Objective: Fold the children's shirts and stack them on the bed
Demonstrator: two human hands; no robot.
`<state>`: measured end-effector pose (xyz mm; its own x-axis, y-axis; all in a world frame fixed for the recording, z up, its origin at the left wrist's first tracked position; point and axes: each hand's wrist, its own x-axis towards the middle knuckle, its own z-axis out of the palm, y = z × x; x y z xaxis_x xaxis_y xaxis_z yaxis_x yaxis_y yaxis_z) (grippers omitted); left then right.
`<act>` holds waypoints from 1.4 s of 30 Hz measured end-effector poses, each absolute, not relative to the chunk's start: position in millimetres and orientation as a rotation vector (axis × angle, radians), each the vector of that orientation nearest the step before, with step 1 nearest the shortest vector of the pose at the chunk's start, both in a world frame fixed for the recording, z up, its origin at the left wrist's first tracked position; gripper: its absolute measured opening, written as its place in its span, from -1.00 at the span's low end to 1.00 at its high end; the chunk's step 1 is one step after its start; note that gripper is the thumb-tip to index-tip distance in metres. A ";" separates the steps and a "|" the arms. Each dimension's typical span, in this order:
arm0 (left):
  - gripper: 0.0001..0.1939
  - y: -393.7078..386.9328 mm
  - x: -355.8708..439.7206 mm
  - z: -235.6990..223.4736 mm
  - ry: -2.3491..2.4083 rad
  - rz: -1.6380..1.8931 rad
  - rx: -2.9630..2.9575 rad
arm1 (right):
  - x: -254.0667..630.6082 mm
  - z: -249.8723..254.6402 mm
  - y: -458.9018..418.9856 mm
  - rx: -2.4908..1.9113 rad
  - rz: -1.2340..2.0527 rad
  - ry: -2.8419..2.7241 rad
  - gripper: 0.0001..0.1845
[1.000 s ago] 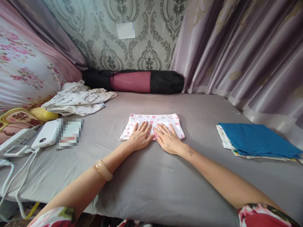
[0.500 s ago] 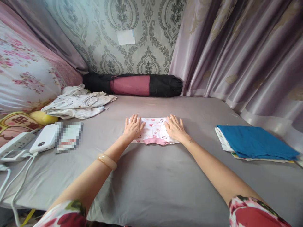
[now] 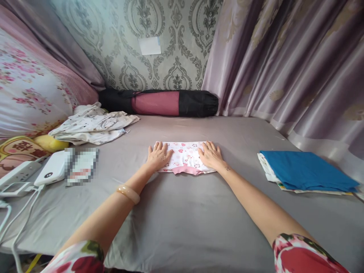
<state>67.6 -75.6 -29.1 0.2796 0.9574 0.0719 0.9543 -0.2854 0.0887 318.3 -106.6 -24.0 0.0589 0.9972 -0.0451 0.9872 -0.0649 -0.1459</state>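
A small folded garment (image 3: 184, 155), white with pink and red prints and a pink band along its near edge, lies flat on the grey bed sheet (image 3: 182, 220). My left hand (image 3: 159, 156) rests palm down on its left end, fingers stretched out. On the opposite end my right hand (image 3: 211, 155) lies flat too, fingers spread and pointing away from me. Neither hand grips the cloth. The palms hide both ends of the garment. A pale bangle (image 3: 128, 193) circles my left forearm.
Off to the right sits a stack of folded clothes (image 3: 307, 170), blue on top. A rolled bag (image 3: 156, 103) lies along the wall. Crumpled white cloth (image 3: 93, 123), a power bank (image 3: 54, 167), a power strip (image 3: 19, 174) and cables are on the left.
Both hands stay flat on the garment; the fingertips have come slightly nearer to me. The garment keeps its place and shape.
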 end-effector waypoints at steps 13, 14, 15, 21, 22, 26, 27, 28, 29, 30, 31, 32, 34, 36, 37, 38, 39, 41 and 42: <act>-0.50 -91.2 102.8 -35.3 1.737 0.324 2.589 | 282.4 -30.7 -112.2 -2.041 0.092 -2.189 -0.41; -0.50 -91.5 102.8 -35.8 1.744 0.323 2.582 | 283.0 -32.2 -112.1 -2.035 0.085 -2.190 -0.41; -0.50 -91.6 102.5 -35.8 1.749 0.318 2.577 | 283.6 -33.3 -111.8 -2.030 0.079 -2.190 -0.42; -0.49 -91.3 101.8 -31.5 1.750 0.298 2.584 | 284.0 -31.3 -110.6 -2.031 0.059 -2.186 -0.43; -0.49 -91.5 102.5 -30.4 1.755 0.291 2.587 | 282.7 -29.2 -110.6 -2.039 0.070 -2.187 -0.43; -0.50 -96.1 110.8 -26.7 1.756 0.258 2.615 | 272.5 -20.5 -112.2 -2.024 0.128 -2.206 -0.42; -0.50 -98.3 113.8 -26.6 1.736 0.253 2.623 | 269.2 -19.8 -113.0 -2.003 0.128 -2.215 -0.42; -0.50 -100.7 116.8 -27.0 1.711 0.251 2.626 | 266.1 -20.1 -114.0 -1.981 0.126 -2.224 -0.42; -0.49 -103.2 119.5 -28.0 1.686 0.252 2.624 | 263.3 -21.3 -114.9 -1.962 0.125 -2.233 -0.42; -0.49 -105.6 121.7 -29.3 1.668 0.256 2.619 | 261.1 -23.2 -115.8 -1.947 0.121 -2.239 -0.42; -0.48 -107.7 123.3 -30.9 1.657 0.263 2.613 | 259.4 -25.6 -116.6 -1.937 0.114 -2.241 -0.42; -0.47 -109.3 124.3 -32.6 1.654 0.271 2.606 | 258.4 -28.2 -117.2 -1.931 0.104 -2.239 -0.43; -0.46 -111.1 124.9 -35.2 1.659 0.287 2.597 | 257.7 -32.4 -117.8 -1.926 0.075 -2.232 -0.43; -0.46 -111.1 125.1 -36.3 1.664 0.290 2.596 | 258.0 -34.4 -117.8 -1.926 0.056 -2.229 -0.43; -0.46 -110.8 125.3 -36.3 1.667 0.287 2.597 | 258.4 -34.5 -117.7 -1.927 0.053 -2.231 -0.43; -0.46 -110.4 125.6 -35.9 1.669 0.285 2.598 | 258.9 -34.0 -117.5 -1.929 0.053 -2.234 -0.43; -0.46 -110.1 125.9 -35.2 1.671 0.281 2.593 | 259.4 -33.1 -117.3 -1.932 0.057 -2.237 -0.43; -0.48 -110.0 125.4 -33.2 1.659 0.274 2.578 | 259.9 -29.9 -116.8 -1.947 0.086 -2.248 -0.42; -0.49 -110.4 124.0 -32.0 1.640 0.276 2.578 | 259.6 -27.8 -116.3 -1.960 0.108 -2.256 -0.42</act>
<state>124.0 -110.4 -32.0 0.4130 0.9038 0.1119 0.8906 -0.4265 0.1580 259.6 -116.3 -27.8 -0.1340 0.9887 0.0666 0.9779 0.1428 -0.1530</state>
